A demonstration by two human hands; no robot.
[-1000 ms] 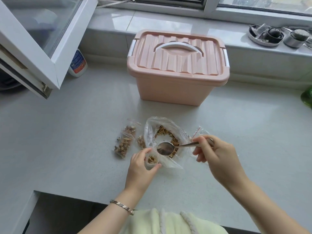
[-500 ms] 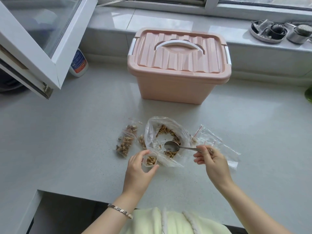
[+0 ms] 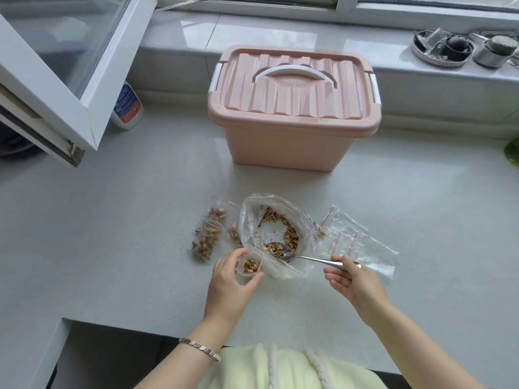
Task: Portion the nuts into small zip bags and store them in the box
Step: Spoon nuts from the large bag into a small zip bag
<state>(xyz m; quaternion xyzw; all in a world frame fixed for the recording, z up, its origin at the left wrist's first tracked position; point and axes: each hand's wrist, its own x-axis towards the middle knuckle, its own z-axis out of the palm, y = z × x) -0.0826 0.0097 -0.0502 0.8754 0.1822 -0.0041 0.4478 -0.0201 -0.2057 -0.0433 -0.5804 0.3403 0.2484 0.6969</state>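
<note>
the nuts (image 3: 289,234) lie in a loose ring inside the large bag (image 3: 252,220), which sits open-mouthed on the counter (image 3: 140,248) in front of the person. the spoon (image 3: 306,258) has its bowl down in that bag with a heap of pieces on it. the right hand (image 3: 355,279) pinches the end of the handle between thumb and fingertips, the other fingers loosely curled beneath. just left of the large bag, the left hand (image 3: 229,282) holds the small zip bag (image 3: 250,264) upright, thumb and fingers curled round it and squeezing its mouth into an open oval. it already has some nuts in it.

the step in hand, as i judge it, is carrying this spoonful across to the small bag. to do it well, lift the spoon level and slowly, since the pieces are heaped and irregular and will likely roll off a tilted bowl. bring the tip right over the oval mouth before tipping, and hold the mouth wide. it is narrow next to the spoon bowl, so pouring off the tip suits better than off the side. crumbs on the zip track could spoil the seal.

filled bags (image 3: 207,237) lie to the left of the large bag, empty zip bags (image 3: 356,240) to its right. the box (image 3: 292,147) stands well behind, its lid (image 3: 280,94) on, so it needs opening before storing.
</note>
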